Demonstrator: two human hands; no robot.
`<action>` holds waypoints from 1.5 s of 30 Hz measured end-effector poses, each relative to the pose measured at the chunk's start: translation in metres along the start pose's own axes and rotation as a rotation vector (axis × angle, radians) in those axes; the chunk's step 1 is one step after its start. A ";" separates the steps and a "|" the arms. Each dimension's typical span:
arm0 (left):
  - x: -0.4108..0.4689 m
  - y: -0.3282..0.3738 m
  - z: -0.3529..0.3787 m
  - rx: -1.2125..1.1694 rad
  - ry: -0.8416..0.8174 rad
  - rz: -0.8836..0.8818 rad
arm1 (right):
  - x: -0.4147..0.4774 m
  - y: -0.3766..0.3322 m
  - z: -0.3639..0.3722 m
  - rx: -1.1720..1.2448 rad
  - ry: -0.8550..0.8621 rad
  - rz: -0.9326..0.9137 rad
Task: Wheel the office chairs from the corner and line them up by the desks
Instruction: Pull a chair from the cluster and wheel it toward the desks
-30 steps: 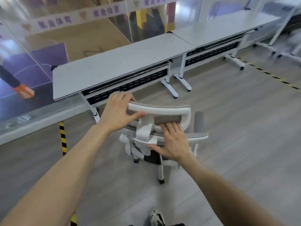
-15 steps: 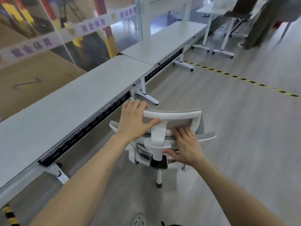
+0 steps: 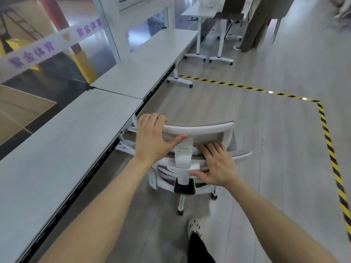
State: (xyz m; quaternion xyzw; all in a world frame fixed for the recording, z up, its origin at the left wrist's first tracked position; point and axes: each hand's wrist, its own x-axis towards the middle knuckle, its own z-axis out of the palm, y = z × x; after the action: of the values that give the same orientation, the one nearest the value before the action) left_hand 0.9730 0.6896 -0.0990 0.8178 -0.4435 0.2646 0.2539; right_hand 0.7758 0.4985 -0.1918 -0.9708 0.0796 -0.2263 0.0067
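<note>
A white office chair [image 3: 197, 130] with grey mesh stands in front of me, its back toward me, close to the right edge of the near grey desk [image 3: 57, 149]. My left hand [image 3: 153, 139] grips the left end of the chair's headrest, fingers over the top and thumb behind. My right hand [image 3: 216, 166] rests on the chair's back frame below the headrest, fingers spread over the top and thumb under. One wheeled leg [image 3: 180, 204] shows under the seat. A second desk [image 3: 148, 67] continues the row farther ahead.
Glass wall with a purple-lettered band [image 3: 47, 46] runs behind the desks on the left. Yellow-black floor tape [image 3: 326, 130] marks a corner at right. More tables [image 3: 205, 8] and a standing person's legs [image 3: 254, 31] are far ahead. My shoe [image 3: 194, 227] is below the chair.
The view has swung from facing the desks to looking along the row. The chair now sits alongside the desks. Both hands keep the same hold on it.
</note>
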 end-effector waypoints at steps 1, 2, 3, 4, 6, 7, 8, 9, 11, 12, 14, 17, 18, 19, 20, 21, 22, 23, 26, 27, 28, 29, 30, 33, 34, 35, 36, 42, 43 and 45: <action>0.018 -0.005 0.016 -0.001 -0.005 0.009 | 0.016 0.015 0.007 -0.011 -0.005 0.000; 0.036 -0.011 0.032 -0.002 -0.014 0.013 | 0.032 0.029 0.013 -0.024 -0.018 0.009; 0.054 -0.016 0.046 -0.007 -0.022 0.014 | 0.047 0.042 0.019 -0.036 -0.036 0.025; 0.073 -0.023 0.061 -0.014 -0.032 0.014 | 0.064 0.055 0.025 -0.040 -0.052 0.041; 0.111 -0.038 0.089 -0.015 -0.043 0.015 | 0.099 0.083 0.038 -0.041 -0.063 0.052; 0.130 -0.045 0.104 -0.013 -0.045 0.020 | 0.118 0.097 0.045 -0.048 -0.060 0.051; 0.148 -0.051 0.119 -0.016 -0.049 0.026 | 0.135 0.110 0.052 -0.057 -0.064 0.054; 0.165 -0.057 0.133 -0.020 -0.054 0.033 | 0.151 0.122 0.057 -0.063 -0.075 0.063; 0.200 -0.069 0.159 -0.017 -0.070 0.044 | 0.181 0.145 0.068 -0.070 -0.111 0.086; 0.218 -0.075 0.171 -0.013 -0.085 0.046 | 0.197 0.157 0.075 -0.073 -0.123 0.093; 0.254 -0.085 0.198 -0.019 -0.107 0.048 | 0.227 0.184 0.089 -0.075 -0.118 0.096; 0.302 -0.105 0.245 -0.070 -0.075 0.076 | 0.272 0.224 0.111 -0.091 -0.085 0.104; 0.318 -0.112 0.260 -0.088 -0.057 0.091 | 0.288 0.237 0.118 -0.109 -0.096 0.110; 0.333 -0.119 0.276 -0.103 -0.045 0.106 | 0.304 0.249 0.124 -0.122 -0.112 0.119; 0.349 -0.124 0.291 -0.116 -0.039 0.116 | 0.319 0.262 0.130 -0.127 -0.122 0.131; 0.364 -0.129 0.306 -0.125 -0.032 0.124 | 0.333 0.275 0.137 -0.123 -0.124 0.147; 0.377 -0.134 0.321 -0.133 -0.024 0.129 | 0.347 0.287 0.143 -0.113 -0.126 0.164; 0.388 -0.139 0.335 -0.141 -0.011 0.134 | 0.360 0.300 0.149 -0.104 -0.125 0.177; 0.414 -0.155 0.373 -0.166 0.007 0.150 | 0.402 0.336 0.166 -0.111 -0.128 0.208; 0.421 -0.160 0.384 -0.176 -0.010 0.146 | 0.415 0.347 0.171 -0.115 -0.137 0.221; 0.426 -0.164 0.393 -0.187 -0.036 0.148 | 0.428 0.357 0.176 -0.115 -0.150 0.235; 0.429 -0.169 0.403 -0.193 -0.067 0.167 | 0.439 0.367 0.180 -0.116 -0.164 0.248; 0.430 -0.177 0.416 -0.190 -0.113 0.207 | 0.451 0.377 0.186 -0.118 -0.176 0.258; 0.441 -0.203 0.465 -0.067 -0.400 0.318 | 0.485 0.408 0.204 -0.116 -0.150 0.278; 0.451 -0.210 0.484 -0.013 -0.481 0.320 | 0.497 0.419 0.211 -0.117 -0.121 0.280; 0.464 -0.215 0.501 0.021 -0.521 0.319 | 0.507 0.431 0.217 -0.119 -0.095 0.280; 0.479 -0.218 0.518 0.034 -0.534 0.324 | 0.517 0.443 0.223 -0.114 -0.075 0.278; 0.565 -0.230 0.591 0.046 -0.576 0.393 | 0.575 0.511 0.246 -0.070 -0.108 0.328; 0.578 -0.231 0.602 0.050 -0.587 0.396 | 0.585 0.522 0.250 -0.065 -0.122 0.339; 0.606 -0.232 0.624 0.058 -0.606 0.407 | 0.604 0.545 0.257 -0.051 -0.132 0.358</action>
State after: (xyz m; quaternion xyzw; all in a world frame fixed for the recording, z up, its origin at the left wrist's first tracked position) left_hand 1.5849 0.0372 -0.1981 0.7608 -0.6448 0.0676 0.0298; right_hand 1.3412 -0.1406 -0.1844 -0.9536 0.2563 -0.1553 0.0276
